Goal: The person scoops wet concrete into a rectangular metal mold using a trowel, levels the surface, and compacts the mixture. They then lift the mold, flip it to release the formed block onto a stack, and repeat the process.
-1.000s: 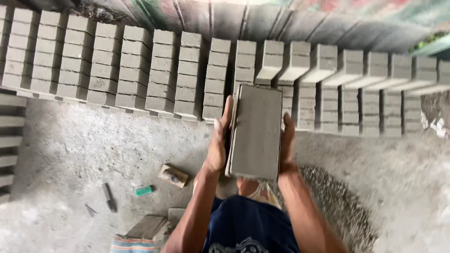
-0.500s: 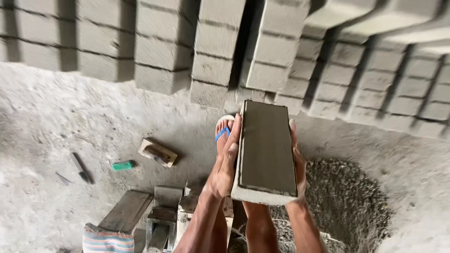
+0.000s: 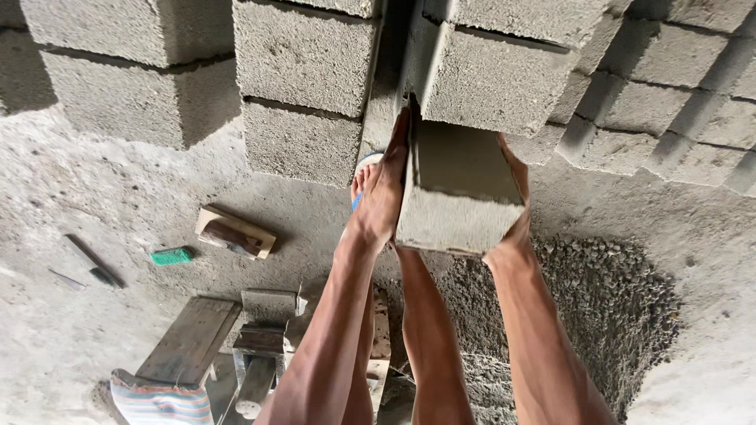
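You are holding a grey concrete block (image 3: 461, 201) between your two hands, flat palms pressing in on its long sides. Your left hand (image 3: 383, 197) is clamping the left face with its fingers stretched along the edge, and your right hand (image 3: 513, 201) is clamping the right face in the same way. The block is hanging above the concrete floor (image 3: 118, 212), its far end lying under the bottom block of a stack of blocks (image 3: 496, 71) and touching or nearly touching it. A second stack (image 3: 303, 86) is standing just to the left of that one, with a narrow gap between the two.

Your foot in a blue-strapped sandal (image 3: 362, 185) is showing just beside your left hand, close to the base of the stacks. Below the block, toward the floor's right edge, a patch of loose gravel (image 3: 606, 299) is spreading out. On the left part of the floor a wooden float (image 3: 235, 233) is lying near a small green brush (image 3: 172, 256), and farther left a dark hand tool (image 3: 94, 262). A wooden plank (image 3: 189, 338) is lying toward the bottom edge, with a striped cloth (image 3: 161, 401) at its near end.
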